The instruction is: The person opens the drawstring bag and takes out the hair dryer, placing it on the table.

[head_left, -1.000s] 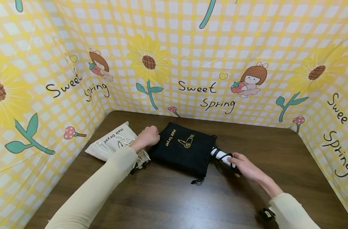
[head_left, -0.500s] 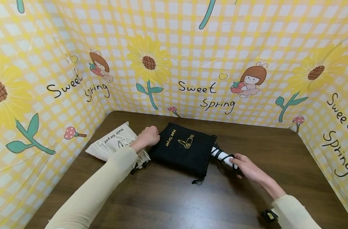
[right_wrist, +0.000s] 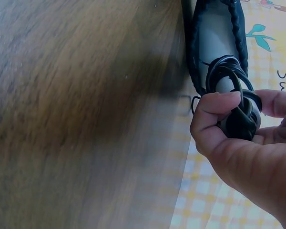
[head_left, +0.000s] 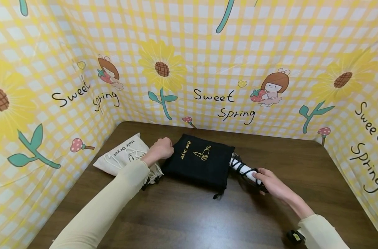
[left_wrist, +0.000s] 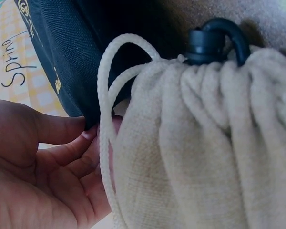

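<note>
A cord-wrapped white handle (head_left: 245, 170) has slid farther right out of a black drawstring bag (head_left: 198, 166), along with the right hand (head_left: 273, 182). From left on the wooden desk (head_left: 182, 221): one cream drawstring bag (head_left: 112, 162); the left hand (head_left: 161, 148), thumb and fingers pinching the black bag's corner; that single black bag; one handle jutting from its mouth, right fingers curled round its end.

We see a dark brown, wood-grained bench (head_left: 316, 169), light (head_left: 202, 214) gleaming softly on its near middle. Behind it and along both sides we face creased cloth (head_left: 196, 48) in yellow-and-white check, printed with big sunflowers (head_left: 162, 69), green stems (head_left: 220, 27), red-capped spotted mushrooms (head_left: 77, 145), brown-haired cartoon figures (head_left: 273, 83) holding strawberries (head_left: 257, 96) and black "Sweet Spring" lettering (head_left: 213, 95).
</note>
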A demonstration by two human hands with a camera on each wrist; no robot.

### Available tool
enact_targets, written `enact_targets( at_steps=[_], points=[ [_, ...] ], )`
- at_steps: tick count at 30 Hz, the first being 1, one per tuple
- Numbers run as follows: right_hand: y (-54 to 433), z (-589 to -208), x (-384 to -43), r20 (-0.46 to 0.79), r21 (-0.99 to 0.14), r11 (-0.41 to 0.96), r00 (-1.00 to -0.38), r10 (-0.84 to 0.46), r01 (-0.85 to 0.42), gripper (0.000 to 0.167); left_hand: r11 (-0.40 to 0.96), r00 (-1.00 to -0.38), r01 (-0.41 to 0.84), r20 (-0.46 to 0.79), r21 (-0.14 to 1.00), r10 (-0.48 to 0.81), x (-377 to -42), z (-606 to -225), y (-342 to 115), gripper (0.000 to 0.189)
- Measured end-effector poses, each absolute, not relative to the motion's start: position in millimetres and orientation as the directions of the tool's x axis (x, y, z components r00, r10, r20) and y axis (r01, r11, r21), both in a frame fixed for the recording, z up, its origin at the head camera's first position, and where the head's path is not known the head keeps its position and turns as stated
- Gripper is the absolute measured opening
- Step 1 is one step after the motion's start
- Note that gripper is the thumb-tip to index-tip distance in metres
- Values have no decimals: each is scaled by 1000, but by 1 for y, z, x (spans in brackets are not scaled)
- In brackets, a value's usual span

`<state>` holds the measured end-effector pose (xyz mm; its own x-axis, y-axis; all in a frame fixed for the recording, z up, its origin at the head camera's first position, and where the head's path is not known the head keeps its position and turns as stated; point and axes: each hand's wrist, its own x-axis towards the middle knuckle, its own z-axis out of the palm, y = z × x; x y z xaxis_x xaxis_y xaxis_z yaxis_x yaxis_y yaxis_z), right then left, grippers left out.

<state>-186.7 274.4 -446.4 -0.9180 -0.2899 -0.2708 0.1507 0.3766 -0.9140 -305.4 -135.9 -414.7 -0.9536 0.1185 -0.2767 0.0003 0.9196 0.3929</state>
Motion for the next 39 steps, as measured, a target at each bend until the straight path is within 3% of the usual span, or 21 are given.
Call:
enact_targets(
  at_steps=[27, 39],
  points=[
    [282, -447, -179, -276, -911, 372, -931, -238, 175, 37, 919, -952, 4, -281, 394, 125, -298, -412, -133, 42],
    [282, -445, -178, -269, -900, 390, -952, -145, 195, 33, 924, -953, 8, -276, 382, 122, -300, -413, -134, 43]
  ],
)
